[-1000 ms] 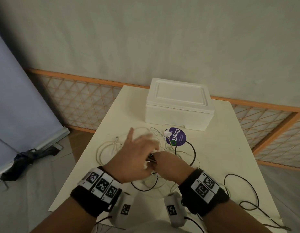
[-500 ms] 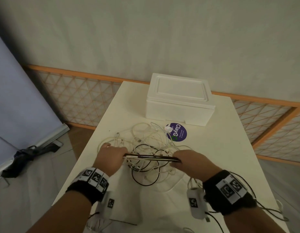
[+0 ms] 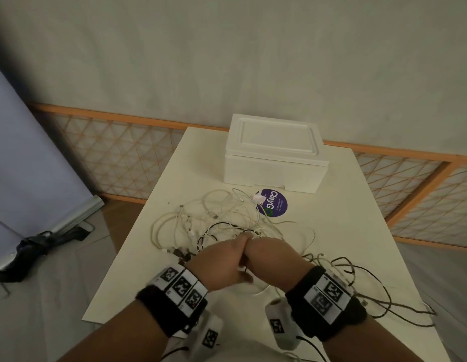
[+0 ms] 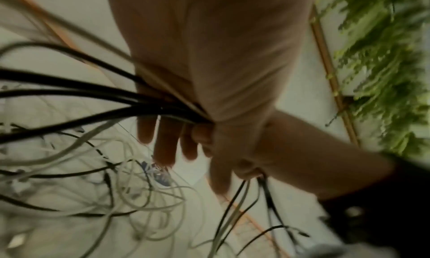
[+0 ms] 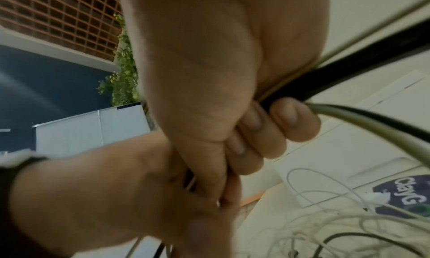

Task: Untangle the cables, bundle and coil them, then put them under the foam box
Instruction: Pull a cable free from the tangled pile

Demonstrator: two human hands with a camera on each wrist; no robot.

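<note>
In the head view the left hand (image 3: 222, 259) and right hand (image 3: 271, 254) pressed together, hiding whatever strands ran between them. The cables (image 3: 214, 220) lay so tangled that single strands could not be followed, and their plugs were too small to identify. Small print on the purple sticker (image 3: 275, 203) was unreadable. The left-wrist view was smeared by motion; the greenery (image 4: 384, 68) at its right edge was only a blur. In the right-wrist view the foam box (image 5: 349, 142) was cut off by the frame edge, and the sticker partly too.
</note>
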